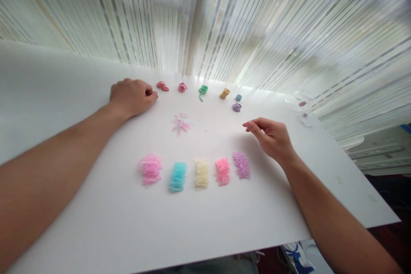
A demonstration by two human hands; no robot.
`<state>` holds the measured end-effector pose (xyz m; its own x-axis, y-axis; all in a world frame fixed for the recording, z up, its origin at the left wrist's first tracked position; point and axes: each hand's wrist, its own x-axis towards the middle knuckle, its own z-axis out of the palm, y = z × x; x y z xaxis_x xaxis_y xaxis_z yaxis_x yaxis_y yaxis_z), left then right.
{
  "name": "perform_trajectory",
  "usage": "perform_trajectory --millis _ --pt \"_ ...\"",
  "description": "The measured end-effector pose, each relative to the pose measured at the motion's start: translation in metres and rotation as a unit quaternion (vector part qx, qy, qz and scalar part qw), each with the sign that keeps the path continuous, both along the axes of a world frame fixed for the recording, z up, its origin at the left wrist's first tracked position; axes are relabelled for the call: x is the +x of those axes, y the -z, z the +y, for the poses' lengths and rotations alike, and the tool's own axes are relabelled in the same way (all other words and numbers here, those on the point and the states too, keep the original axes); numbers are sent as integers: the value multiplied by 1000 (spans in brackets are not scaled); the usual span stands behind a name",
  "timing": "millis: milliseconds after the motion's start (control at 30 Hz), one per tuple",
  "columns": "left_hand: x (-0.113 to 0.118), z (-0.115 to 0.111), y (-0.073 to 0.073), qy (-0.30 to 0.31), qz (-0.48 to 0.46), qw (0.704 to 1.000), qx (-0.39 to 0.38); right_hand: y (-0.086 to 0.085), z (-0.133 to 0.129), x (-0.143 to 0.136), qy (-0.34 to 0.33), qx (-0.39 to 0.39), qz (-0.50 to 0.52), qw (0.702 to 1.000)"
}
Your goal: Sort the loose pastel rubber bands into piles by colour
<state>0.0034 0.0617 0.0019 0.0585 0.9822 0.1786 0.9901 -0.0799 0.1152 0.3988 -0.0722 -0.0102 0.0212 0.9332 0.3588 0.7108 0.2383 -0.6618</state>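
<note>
My left hand [133, 97] rests on the white table, its fingers curled closed beside some red bands [162, 86]; whether it holds anything is hidden. Above the table's right half, my right hand [269, 135] pinches thumb and fingertips together; anything between them is too small to make out. A loose pile of pale pink pieces [181, 124] lies between the hands. Nearer me are piles of pink [150, 169], turquoise [178, 177], cream [201, 174], coral [222, 171] and purple [241, 165] strips.
Along the table's [192, 222] back are pink [182, 87], green [203, 90], yellow [224, 93], blue [238, 97] and purple [236, 107] bundles. Striped curtains [192, 17] hang behind. Clear round items [305, 119] lie at the right.
</note>
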Motion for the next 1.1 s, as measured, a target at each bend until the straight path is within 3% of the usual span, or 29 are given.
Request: perform_trajectory --millis 133,267,433,600,900,1000,1100 --pt "0 1 0 -3 -17 1000 -10 1 7 -3 8 -30 67 997" --pt "-1 3 2 -2 -21 1000 -4 -12 12 -13 12 -36 94 995" --pt "-1 2 1 4 3 1000 -5 -37 24 -27 -7 -33 91 995" --pt "-1 2 0 1 14 1000 -6 -58 53 -42 -69 -14 116 991" --pt "-6 6 5 4 21 1000 2 -118 92 -85 -126 93 151 976" --pt "-6 6 7 7 19 1000 9 -113 96 -91 -148 63 133 978" --pt "-6 6 8 6 18 1000 12 -93 99 -93 -180 -42 68 980"
